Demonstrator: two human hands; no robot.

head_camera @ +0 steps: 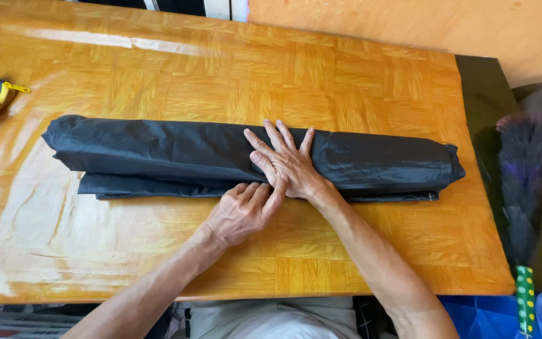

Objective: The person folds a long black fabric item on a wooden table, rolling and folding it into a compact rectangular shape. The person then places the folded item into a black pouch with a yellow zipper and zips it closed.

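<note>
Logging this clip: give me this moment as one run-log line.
left hand: fingers curled at near edge of black fabric roll | right hand: flat on roll | roll: lengthwise on wooden table

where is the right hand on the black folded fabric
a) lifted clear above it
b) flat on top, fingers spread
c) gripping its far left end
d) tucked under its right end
b: the right hand lies palm down with fingers spread on top of the black folded fabric, near its middle.
</note>
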